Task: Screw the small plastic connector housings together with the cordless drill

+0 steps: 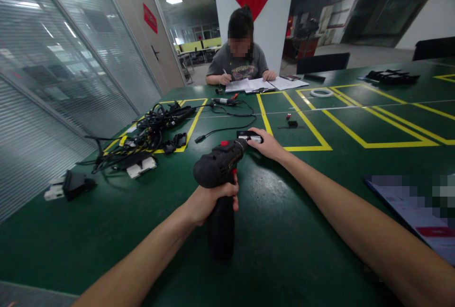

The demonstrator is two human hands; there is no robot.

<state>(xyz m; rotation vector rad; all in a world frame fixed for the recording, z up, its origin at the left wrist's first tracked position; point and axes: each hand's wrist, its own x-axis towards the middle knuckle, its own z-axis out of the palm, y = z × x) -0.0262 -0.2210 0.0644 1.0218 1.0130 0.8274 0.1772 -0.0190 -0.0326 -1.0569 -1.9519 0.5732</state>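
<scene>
I've got the left fingers (pixel 227 192) clamped round the grip of a black cordless drill (pixel 213 167) at my 12 o'clock, above the green desk (pixel 277 255). The right fingers (pixel 256 139) lie on a small black-and-white part (pixel 249 136) at 1 o'clock; I can't tell if they're gripping. Risk here: the drill's nose sits close, so one nudge could knock that part loose. The cable tangle (pixel 156 131) at 10 o'clock could snag a sleeve.
</scene>
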